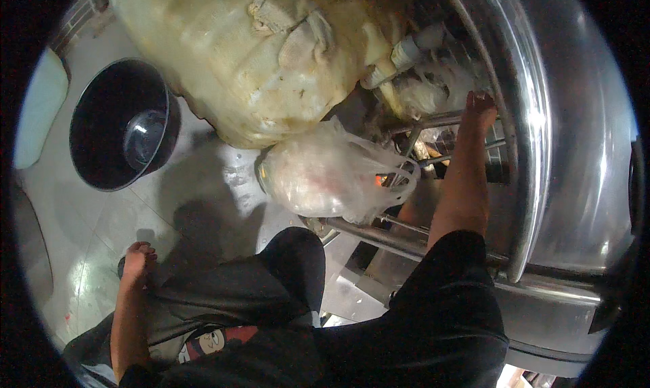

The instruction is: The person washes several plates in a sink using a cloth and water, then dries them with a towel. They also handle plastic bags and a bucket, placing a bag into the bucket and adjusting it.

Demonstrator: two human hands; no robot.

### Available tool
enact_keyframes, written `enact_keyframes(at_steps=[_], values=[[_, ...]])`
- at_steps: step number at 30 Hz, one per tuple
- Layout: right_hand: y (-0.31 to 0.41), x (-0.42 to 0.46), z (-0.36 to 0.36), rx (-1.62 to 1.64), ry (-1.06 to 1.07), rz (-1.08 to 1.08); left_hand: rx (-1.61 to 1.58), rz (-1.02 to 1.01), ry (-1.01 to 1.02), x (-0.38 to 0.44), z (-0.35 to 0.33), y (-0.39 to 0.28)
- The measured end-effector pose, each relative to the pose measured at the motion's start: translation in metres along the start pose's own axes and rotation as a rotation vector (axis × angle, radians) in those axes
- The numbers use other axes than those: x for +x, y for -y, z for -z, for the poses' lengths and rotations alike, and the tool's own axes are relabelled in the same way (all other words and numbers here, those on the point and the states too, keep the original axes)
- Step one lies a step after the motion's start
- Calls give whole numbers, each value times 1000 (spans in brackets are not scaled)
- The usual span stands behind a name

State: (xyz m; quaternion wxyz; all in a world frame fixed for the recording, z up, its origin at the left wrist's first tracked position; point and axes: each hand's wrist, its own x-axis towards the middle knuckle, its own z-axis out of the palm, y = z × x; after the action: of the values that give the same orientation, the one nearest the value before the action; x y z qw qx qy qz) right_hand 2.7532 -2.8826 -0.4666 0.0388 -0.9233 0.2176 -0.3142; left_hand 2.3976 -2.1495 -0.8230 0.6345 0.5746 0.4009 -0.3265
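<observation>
My right hand [481, 102] reaches under the metal counter, above a rack of metal bars [442, 120]; its fingers are partly shadowed, and what they touch is unclear. Close to it lies crumpled clear plastic [431, 91]. A knotted, filled white plastic bag [325, 172] rests nearer to me, its handles over the rack. Behind that bag stands a large yellowish plastic sack [244, 68] with a cloth-like glove [304, 37] on it. My left hand [140, 256] hangs at my left side with curled fingers; whether it holds something dark cannot be made out.
A round black tub [122, 126] stands on the tiled floor [117, 220] at the left. The rounded steel counter edge [538, 114] runs down the right side. Part of a pale container [43, 108] shows at the far left. A lower metal bar [376, 240] crosses near my knees.
</observation>
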Motion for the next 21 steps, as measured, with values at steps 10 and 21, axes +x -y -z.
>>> enact_keyframes(at_steps=[10, 21], values=[[40, -77, 16, 2000, 554, -98, 179, -516, 315, -23, -114, -122], [268, -328, 122, 2276, 884, -534, 308, -1027, 853, -138, -244, -250]])
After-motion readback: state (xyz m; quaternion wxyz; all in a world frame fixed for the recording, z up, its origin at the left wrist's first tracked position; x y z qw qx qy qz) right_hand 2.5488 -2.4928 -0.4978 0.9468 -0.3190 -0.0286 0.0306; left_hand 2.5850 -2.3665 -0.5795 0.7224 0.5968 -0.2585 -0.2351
